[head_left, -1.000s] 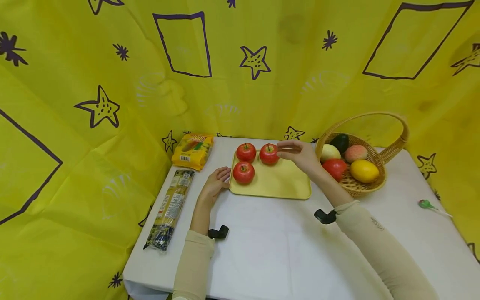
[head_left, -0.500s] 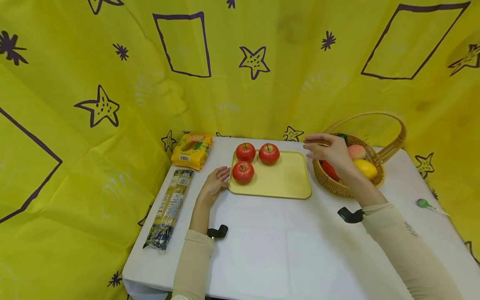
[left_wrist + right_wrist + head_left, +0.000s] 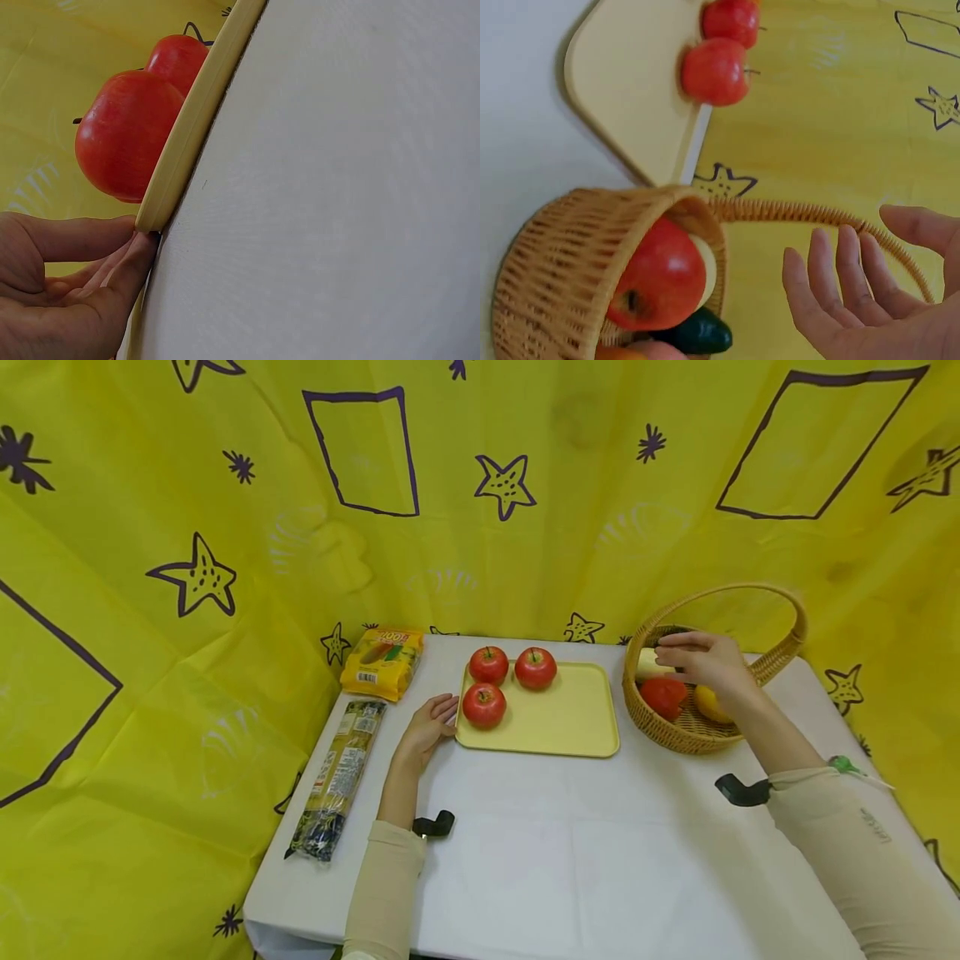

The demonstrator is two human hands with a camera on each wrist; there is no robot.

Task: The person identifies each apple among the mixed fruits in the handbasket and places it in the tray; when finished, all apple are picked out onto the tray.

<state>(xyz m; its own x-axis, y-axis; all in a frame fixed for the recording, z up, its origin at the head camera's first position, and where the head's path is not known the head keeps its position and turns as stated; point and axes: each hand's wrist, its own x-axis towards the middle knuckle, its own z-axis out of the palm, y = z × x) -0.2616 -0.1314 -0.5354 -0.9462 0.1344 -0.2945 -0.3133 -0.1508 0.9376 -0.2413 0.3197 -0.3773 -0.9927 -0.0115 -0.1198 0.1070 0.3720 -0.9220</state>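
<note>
Three red apples [image 3: 484, 705] sit at the left end of a pale yellow tray [image 3: 562, 722]. My left hand [image 3: 429, 727] is at the tray's left edge; in the left wrist view its thumb and fingers pinch the rim [image 3: 169, 180]. Over the wicker basket [image 3: 678, 740] hovers my right hand [image 3: 708, 667], fingers spread and holding nothing. Inside the basket lie another red apple [image 3: 660, 274], a pale round fruit [image 3: 648, 662], a dark green avocado-like fruit [image 3: 701, 334] and a yellow lemon-like fruit [image 3: 708, 703], partly covered by the hand in the head view.
A yellow packet [image 3: 382, 662] and a long clear-wrapped pack [image 3: 339, 777] lie along the table's left side. The basket's tall handle [image 3: 795, 212] arches up near the right hand. A green lollipop [image 3: 843, 764] shows beside the right sleeve. Yellow printed cloth surrounds the white table [image 3: 540, 860].
My right hand has moved right, from beside the back right apple on the tray to above the basket. My left hand has stayed at the tray's edge.
</note>
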